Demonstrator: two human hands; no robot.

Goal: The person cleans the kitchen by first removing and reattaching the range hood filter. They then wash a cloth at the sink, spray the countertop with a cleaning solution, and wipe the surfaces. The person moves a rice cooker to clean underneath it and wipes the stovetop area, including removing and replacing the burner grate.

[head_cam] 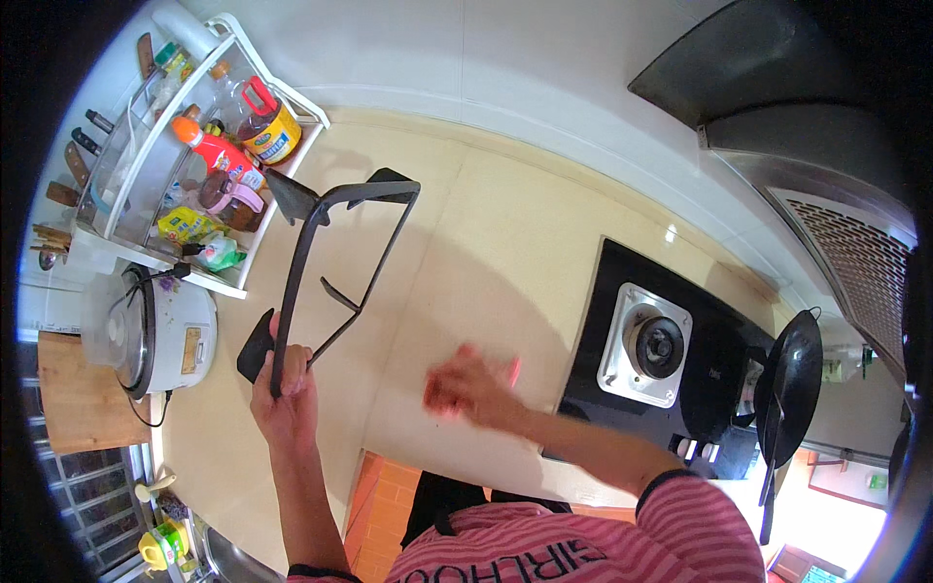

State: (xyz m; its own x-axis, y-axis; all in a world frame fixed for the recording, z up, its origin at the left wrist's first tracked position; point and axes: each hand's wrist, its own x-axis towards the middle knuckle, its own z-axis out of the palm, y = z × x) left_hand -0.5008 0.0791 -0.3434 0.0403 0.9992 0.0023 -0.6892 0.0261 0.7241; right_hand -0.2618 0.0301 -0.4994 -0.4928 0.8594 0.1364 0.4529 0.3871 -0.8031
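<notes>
My left hand (289, 386) grips a black metal pan support (297, 291) from a gas hob by one bar, holding it tilted above the beige countertop (437, 262). My right hand (466, 393) is blurred over the counter, with a red cloth (446, 386) bunched under its fingers; whether the cloth touches the surface cannot be told. To the right lies the black glass gas hob (576, 408). Its near burner (660, 347) is uncovered, with a silver drip plate (619, 368) around it.
A black wok (791, 386) sits on the hob's far right, below the range hood (802, 153). At the left stand a white rack (321, 120) with bottles and bags, a white rice cooker (178, 335) and a wooden board (91, 393). A sink (233, 554) lies at lower left.
</notes>
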